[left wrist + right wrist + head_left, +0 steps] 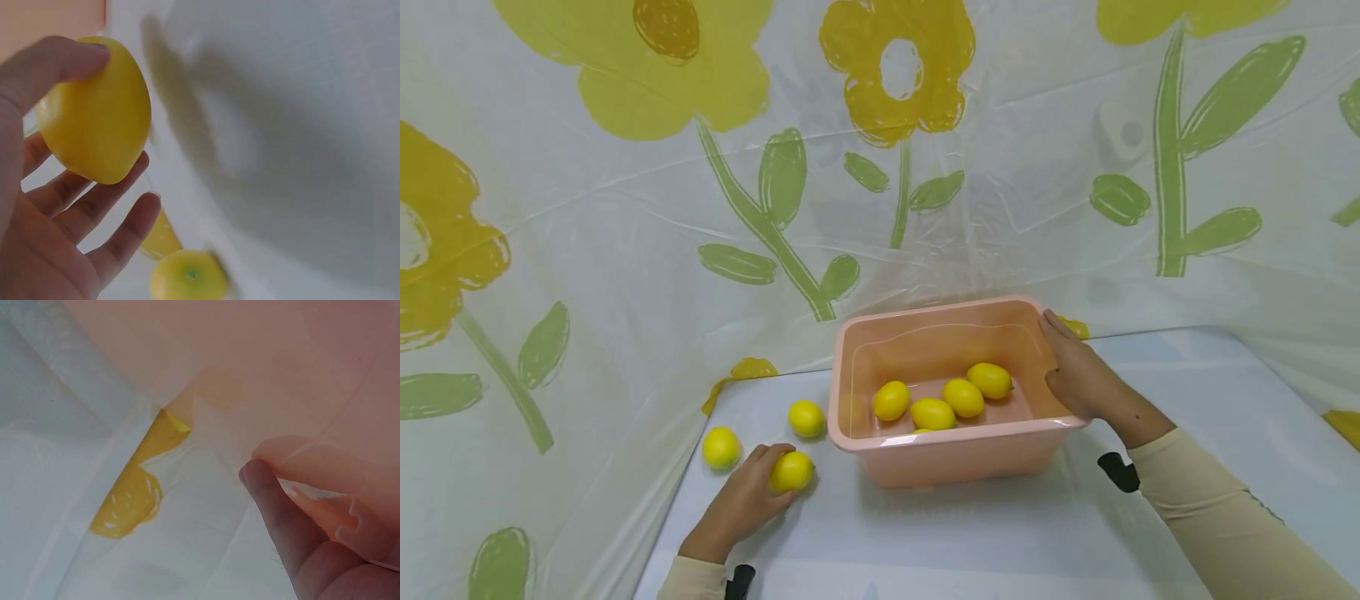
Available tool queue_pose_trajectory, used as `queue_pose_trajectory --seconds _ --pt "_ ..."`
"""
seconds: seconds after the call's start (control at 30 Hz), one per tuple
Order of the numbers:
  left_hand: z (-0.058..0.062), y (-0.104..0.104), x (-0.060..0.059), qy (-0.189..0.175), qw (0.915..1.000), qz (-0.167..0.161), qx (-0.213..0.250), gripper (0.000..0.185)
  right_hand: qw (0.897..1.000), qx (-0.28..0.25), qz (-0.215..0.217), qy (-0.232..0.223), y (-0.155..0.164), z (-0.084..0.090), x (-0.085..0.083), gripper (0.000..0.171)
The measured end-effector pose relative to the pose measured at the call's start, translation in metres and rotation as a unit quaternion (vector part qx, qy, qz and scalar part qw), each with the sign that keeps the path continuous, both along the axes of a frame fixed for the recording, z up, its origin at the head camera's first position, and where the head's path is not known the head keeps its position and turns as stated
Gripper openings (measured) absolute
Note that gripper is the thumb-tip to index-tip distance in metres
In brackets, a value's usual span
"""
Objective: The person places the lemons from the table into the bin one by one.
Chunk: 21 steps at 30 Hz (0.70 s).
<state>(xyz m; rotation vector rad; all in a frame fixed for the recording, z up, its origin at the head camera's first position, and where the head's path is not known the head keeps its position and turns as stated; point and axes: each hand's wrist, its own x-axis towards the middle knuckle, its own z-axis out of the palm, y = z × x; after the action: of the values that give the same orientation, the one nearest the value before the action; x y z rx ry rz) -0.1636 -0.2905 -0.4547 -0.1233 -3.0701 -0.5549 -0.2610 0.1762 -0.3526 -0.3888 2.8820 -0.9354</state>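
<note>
A lemon is held between the thumb and fingers of my left hand, left of the pink plastic basin. In the left wrist view the thumb presses on the upper side of that lemon, with fingers beneath it. My right hand grips the basin's right rim; the right wrist view shows its fingers against the pink wall. Several lemons lie inside the basin, one partly hidden behind the front rim. Two more lemons, one near the basin and one farther left, rest on the table.
The table has a white surface. Behind it and along its left side hangs a pale sheet printed with yellow flowers and green leaves. A dark strap shows at the right wrist.
</note>
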Motion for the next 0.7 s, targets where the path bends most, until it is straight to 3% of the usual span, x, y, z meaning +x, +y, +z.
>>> queue_pose_trajectory --seconds 0.33,0.5,0.7 --pt "0.034 0.007 0.001 0.05 0.9987 -0.005 0.0 0.06 1.0 -0.005 0.003 0.006 0.001 -0.001 0.0 0.085" --pt "0.052 0.014 0.007 0.116 0.9928 -0.026 -0.015 0.062 1.0 -0.003 0.004 0.006 0.0 -0.001 0.0 0.085" --pt "0.076 0.021 0.008 0.208 0.9762 -0.058 -0.019 0.063 1.0 -0.004 0.002 0.002 0.0 0.0 0.0 0.085"
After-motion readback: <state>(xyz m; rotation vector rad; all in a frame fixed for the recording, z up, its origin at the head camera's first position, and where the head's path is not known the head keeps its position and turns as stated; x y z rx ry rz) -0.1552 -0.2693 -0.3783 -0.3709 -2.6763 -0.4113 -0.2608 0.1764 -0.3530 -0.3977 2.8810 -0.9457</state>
